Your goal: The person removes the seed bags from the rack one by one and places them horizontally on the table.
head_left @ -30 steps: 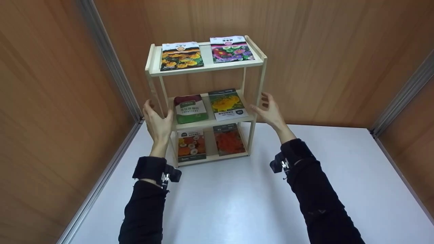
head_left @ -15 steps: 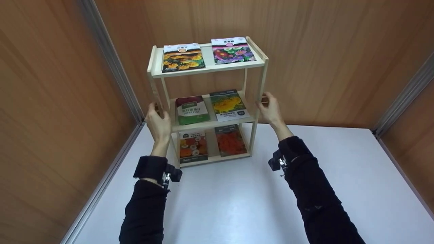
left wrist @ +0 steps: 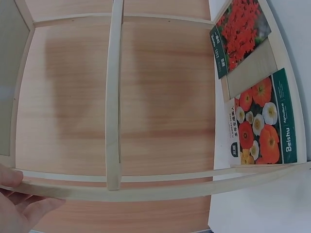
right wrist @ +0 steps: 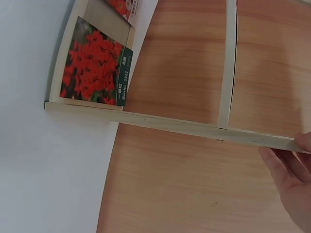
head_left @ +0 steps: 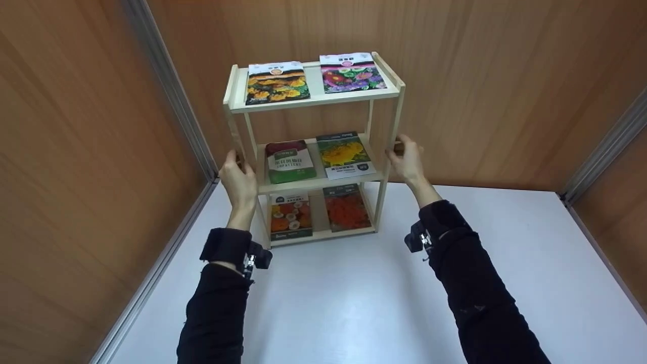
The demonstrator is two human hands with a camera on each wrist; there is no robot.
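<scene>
- A person's left hand (head_left: 238,178) and right hand (head_left: 407,161) grasp a pale wooden rack (head_left: 313,101) of 3 shelves from either side, at the height of its middle shelf.
- The rack stands upright at the back of a white bench (head_left: 354,293), close to the wood-panelled wall (head_left: 480,76); its long axis runs vertically, and it sits directly between the 2 hands, neither one nearer than the other.
- The left fingers (left wrist: 14,177) curl round the front left post, as the left wrist view shows; the right fingers (right wrist: 286,167) wrap the front right post in the same way.
- Whether the rack's feet touch the bench or hang just above it cannot be told from these views.
- The top shelf carries 2 seed packets lying flat side by side: an orange-flower packet (head_left: 277,82) on the left and a pink-and-purple-flower packet (head_left: 352,72) on the right.
- The middle shelf holds a green-and-maroon packet (head_left: 289,161) beside a yellow-flower packet (head_left: 344,154).
- The bottom shelf holds a poppy packet (head_left: 290,215) in orange and white next to a red-flower packet (head_left: 347,207), both well below the hands.
- Dark sleeves (head_left: 470,283) and wrist-worn cameras frame the lower scene.
</scene>
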